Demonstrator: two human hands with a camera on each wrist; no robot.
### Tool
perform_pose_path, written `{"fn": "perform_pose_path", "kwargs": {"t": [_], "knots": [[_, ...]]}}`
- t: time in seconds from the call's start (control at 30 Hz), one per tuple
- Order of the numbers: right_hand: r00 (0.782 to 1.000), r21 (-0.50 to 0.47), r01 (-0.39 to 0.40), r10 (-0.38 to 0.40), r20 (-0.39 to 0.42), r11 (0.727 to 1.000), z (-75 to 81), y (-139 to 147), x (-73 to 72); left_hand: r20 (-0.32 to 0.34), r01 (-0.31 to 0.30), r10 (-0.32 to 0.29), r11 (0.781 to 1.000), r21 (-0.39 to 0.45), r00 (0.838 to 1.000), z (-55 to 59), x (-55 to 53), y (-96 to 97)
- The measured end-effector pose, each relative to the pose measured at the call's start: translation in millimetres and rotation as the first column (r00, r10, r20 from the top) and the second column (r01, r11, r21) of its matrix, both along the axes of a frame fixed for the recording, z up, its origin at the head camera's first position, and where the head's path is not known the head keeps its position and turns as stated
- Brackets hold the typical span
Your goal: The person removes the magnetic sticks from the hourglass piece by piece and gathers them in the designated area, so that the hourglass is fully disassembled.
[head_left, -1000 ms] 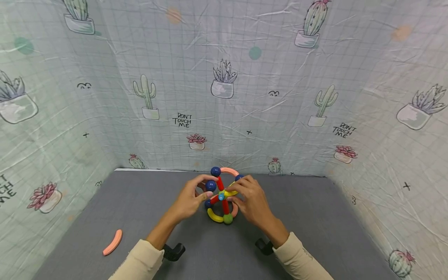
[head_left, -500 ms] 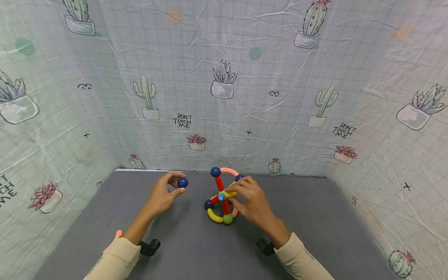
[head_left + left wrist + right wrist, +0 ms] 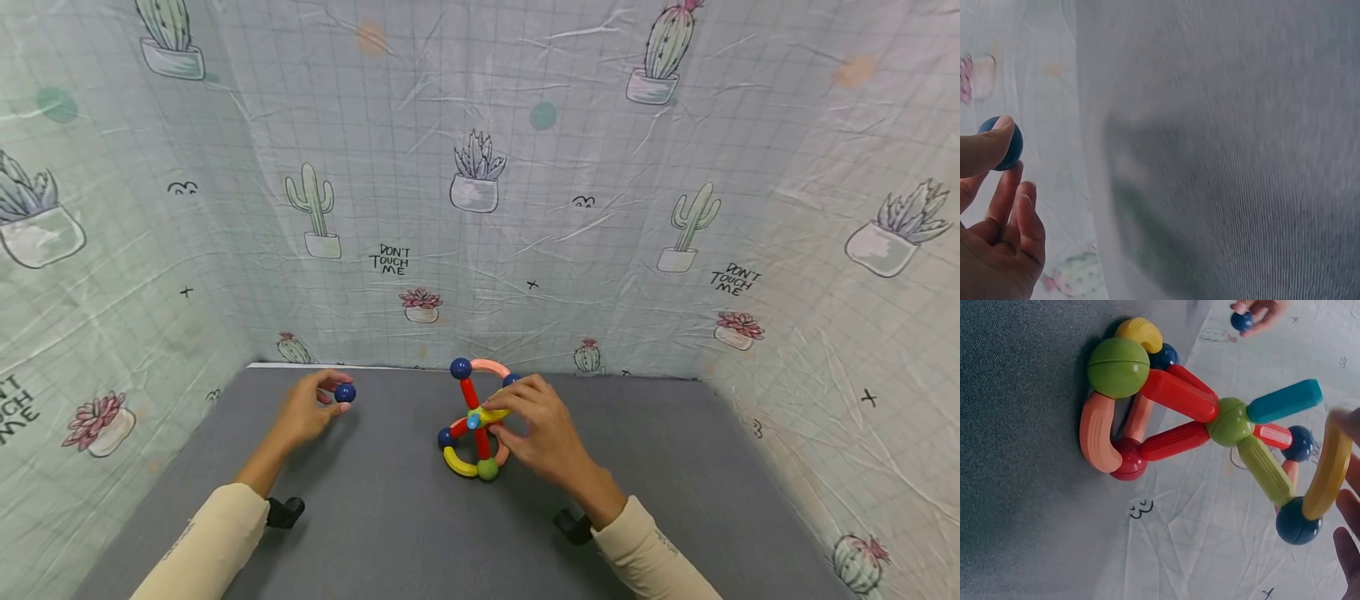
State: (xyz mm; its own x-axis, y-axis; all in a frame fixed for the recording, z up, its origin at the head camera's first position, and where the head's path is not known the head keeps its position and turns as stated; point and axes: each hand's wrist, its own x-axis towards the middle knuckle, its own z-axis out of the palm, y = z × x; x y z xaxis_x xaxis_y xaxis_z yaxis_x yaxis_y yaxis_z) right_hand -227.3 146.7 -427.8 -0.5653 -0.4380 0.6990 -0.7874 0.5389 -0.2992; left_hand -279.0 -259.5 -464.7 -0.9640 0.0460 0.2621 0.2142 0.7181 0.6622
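Note:
My left hand (image 3: pixel 303 410) pinches a dark blue ball (image 3: pixel 345 392) between thumb and fingertips above the left of the table; the left wrist view shows the same ball (image 3: pixel 1013 147). Further right stands a construction of rods and balls. Its base has a green ball (image 3: pixel 1119 367), a red ball (image 3: pixel 1130 459) and curved pink and yellow rods. Red rods rise to a middle green ball (image 3: pixel 1231 421), from which teal, yellow-green and red rods branch upward. My right hand (image 3: pixel 538 427) pinches a curved yellow rod (image 3: pixel 1330 469), whose lower end touches a blue ball (image 3: pixel 1299 520).
A grey table (image 3: pixel 405 533) lies beneath, with a cactus-printed sheet (image 3: pixel 480 250) hanging behind and at the sides. Black wrist mounts (image 3: pixel 285 512) project inward from both forearms, low over the table.
My left hand has moved left, away from the construction, with the blue ball. My left sleeve now covers the loose pink curved rod. My right hand stays at the yellow rod.

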Motion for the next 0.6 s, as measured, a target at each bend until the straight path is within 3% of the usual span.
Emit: {"fn": "perform_pose_path", "kwargs": {"t": [0.13,0.33,0.6], "knots": [[0.997,-0.054,-0.039,0.042,0.069,0.998,3.6,7,-3.7,0.04,-0.002,0.003,1.0,-0.019,0.999,-5.2,-7.8,-11.4],[0.976,-0.107,-0.018,0.04,0.213,0.994,9.1,22,-15.0,0.085,-0.019,0.024,0.998,-0.053,0.996,-13.5,-15.7,-25.7],[0.9,-0.098,-0.042,0.08,0.428,0.994,13.2,38,-30.9,0.124,-0.034,0.047,0.994,-0.106,0.991,-19.0,-18.0,-33.2]]}}
